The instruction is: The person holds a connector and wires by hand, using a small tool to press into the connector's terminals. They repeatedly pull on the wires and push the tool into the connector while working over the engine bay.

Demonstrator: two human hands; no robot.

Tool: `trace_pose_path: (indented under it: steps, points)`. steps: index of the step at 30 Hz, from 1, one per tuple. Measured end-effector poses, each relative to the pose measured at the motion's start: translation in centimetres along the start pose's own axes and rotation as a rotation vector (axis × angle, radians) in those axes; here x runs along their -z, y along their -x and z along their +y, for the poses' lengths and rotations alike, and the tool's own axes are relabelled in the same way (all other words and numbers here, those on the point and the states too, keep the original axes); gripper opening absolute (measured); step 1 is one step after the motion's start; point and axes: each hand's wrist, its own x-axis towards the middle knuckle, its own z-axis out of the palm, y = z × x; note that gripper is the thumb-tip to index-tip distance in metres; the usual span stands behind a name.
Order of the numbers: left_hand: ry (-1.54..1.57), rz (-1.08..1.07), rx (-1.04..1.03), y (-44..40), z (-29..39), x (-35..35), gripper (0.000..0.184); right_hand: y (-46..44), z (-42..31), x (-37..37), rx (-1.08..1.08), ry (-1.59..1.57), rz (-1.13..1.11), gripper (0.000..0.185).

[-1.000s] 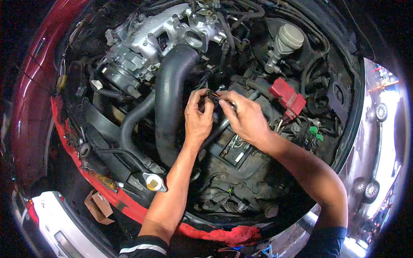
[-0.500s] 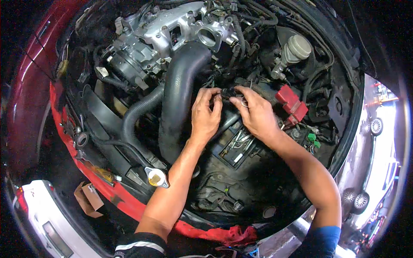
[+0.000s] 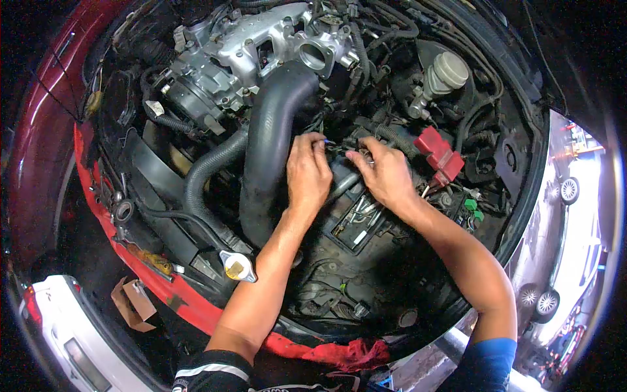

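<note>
Beside the black hose (image 3: 269, 144), your left hand (image 3: 309, 173) pinches a blue bit (image 3: 325, 140), likely light, best edge-gripped, your right hand's (image 3: 390, 173) grip unclear.

1. No text can be read clearly.
2. Round silver metal cap with a yellow label (image 3: 237, 266): print too small.
3. Black fabric shirt (image 3: 287, 382): white letters, cut off below.

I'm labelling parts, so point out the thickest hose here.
The smooth black hose beside the left hand: it is clearly wider than the others, including the ribbed hose next to it.
</note>
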Motion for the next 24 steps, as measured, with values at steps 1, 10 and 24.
trace_pose_path:
  steps: [1, 10, 24]
  points:
    - [0.057, -0.029, 0.082, -0.1, 0.4, 0.4, 0.016, 0.0, 0.2, 0.0, -0.005, -0.023, 0.0, 0.037]
    - [0.279, -0.077, 0.219, -0.6, 1.6, 1.0, 0.019, -1.0, 1.1, 1.8, 0.26, 0.011, -0.082, 0.034]
    - [0.481, -0.092, 0.309, -0.8, 1.1, 0.6, 0.017, -2.1, 3.2, 1.0, -0.105, -0.219, -0.11, 0.05]
